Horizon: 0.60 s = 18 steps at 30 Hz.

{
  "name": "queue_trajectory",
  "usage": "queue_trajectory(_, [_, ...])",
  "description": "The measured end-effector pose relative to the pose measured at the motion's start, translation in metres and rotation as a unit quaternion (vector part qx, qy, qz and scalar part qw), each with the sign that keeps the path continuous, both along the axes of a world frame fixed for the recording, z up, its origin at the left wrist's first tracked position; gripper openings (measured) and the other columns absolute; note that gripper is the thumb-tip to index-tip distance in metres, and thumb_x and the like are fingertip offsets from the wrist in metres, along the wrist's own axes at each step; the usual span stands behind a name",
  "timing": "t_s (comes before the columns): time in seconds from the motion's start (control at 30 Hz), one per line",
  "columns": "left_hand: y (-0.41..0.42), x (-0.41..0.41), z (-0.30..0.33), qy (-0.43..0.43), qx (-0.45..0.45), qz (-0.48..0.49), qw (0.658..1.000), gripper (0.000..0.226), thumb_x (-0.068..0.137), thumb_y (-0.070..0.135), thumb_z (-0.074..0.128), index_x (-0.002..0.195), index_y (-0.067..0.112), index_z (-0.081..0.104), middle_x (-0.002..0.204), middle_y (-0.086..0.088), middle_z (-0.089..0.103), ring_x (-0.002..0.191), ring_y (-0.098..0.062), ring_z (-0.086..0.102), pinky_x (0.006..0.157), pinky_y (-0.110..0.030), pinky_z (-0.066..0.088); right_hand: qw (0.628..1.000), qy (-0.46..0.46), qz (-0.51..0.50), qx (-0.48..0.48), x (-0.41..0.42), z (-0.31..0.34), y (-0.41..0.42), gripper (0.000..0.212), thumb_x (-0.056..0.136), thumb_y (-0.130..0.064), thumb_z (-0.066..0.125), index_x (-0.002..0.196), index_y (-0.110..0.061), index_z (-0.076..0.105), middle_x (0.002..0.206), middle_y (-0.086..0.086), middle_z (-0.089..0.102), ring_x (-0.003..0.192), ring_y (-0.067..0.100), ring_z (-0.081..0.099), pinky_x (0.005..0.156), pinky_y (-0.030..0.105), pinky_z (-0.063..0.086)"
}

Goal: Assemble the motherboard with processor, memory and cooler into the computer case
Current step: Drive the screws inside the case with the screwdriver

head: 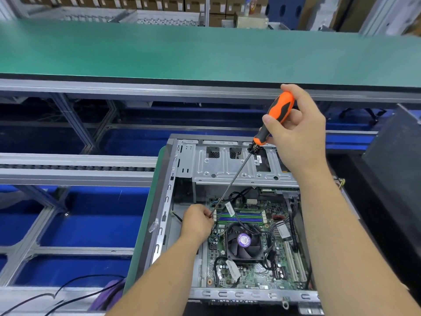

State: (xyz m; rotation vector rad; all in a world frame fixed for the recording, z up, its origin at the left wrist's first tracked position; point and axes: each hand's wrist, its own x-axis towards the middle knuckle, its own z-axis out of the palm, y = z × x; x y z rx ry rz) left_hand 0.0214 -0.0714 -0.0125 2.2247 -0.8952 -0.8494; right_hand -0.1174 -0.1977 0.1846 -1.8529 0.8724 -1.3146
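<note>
Grey steel computer case (182,165) lies open on the bench, motherboard (255,267) already seated inside with cooler (243,241) and memory (241,217) fitted; processor hidden under the cooler; fastening appears in progress, remaining screws cannot be counted. Right hand (298,133) grips the orange screwdriver (276,115) handle; left hand (197,223) pinches the shaft near its tip at the board's far-left corner. Drive cage (230,166) and cables (275,226) crowd the right; case wall close on the left.

Right hand (296,128) raised, fingers curled; left hand (197,222) pinching low.
</note>
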Motion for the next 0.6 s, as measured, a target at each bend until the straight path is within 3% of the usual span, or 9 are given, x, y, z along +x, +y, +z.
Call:
queue_trajectory(0.17, [-0.0006,0.0003,-0.0013,-0.027,0.007,-0.014,1.0,0.005,0.087,0.003,0.065,0.084,0.005,0.068,0.076,-0.003,0.06,0.068,-0.016,0.052,0.062,-0.018,0.039,1.0,-0.003,0.013,-0.005,0.0012,0.0015,0.0023,0.05,0.088,-0.014,0.07,0.132,-0.031,0.054,0.083,0.009,0.062,0.078,0.033,0.063,0.071,0.051,0.058])
queue_trajectory(0.37, [-0.0004,0.0001,0.0002,-0.051,0.013,-0.025,0.998,0.008,0.086,0.003,0.066,0.079,0.008,0.068,0.076,-0.002,0.06,0.068,-0.015,0.053,0.062,-0.02,0.04,1.0,-0.003,0.025,0.0,0.0016,-0.0003,0.0029,0.051,0.089,-0.013,0.071,0.133,-0.03,0.053,0.08,-0.012,0.061,0.075,0.012,0.064,0.076,0.047,0.061])
queue_trajectory(0.6, [-0.0006,0.0007,-0.0016,-0.044,0.019,-0.025,0.999,0.008,0.087,0.002,0.066,0.084,0.009,0.066,0.083,-0.005,0.063,0.071,-0.016,0.055,0.064,-0.021,0.044,1.0,-0.003,0.031,-0.001,0.0033,-0.0021,0.0032,0.052,0.09,-0.011,0.071,0.137,-0.025,0.052,0.093,-0.005,0.063,0.082,0.013,0.067,0.08,0.043,0.062])
